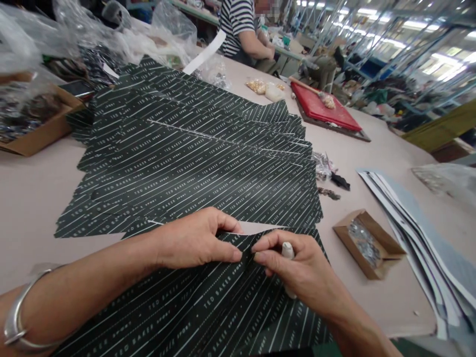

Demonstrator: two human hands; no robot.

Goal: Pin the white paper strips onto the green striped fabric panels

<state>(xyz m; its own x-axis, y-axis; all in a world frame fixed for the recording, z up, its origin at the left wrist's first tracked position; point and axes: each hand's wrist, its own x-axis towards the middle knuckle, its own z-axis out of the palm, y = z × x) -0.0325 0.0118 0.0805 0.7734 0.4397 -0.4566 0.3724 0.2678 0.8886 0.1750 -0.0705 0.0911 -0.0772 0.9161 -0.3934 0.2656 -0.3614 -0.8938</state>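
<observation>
Dark green printed sheets with thin white stripes and lettering lie fanned across the table (33,193). The nearest sheet (193,307) is under both my hands. My left hand (197,240) pinches its upper edge between thumb and fingers. My right hand (297,270) pinches the same edge just to the right, fingertips almost touching the left ones, and also holds a small white cylindrical tool (288,253) against the palm. A wide stack of the same sheets (193,148) spreads out beyond my hands. A metal bangle (17,317) sits on my left wrist.
A small open cardboard box of shiny metal bits (366,243) stands right of my hands. Grey-white sheets (420,238) lie stacked at the right edge. A red mat (320,109) with a brush lies farther back. A cardboard box (37,126) and plastic bags are at left. A person in a striped shirt (238,25) works at the far side.
</observation>
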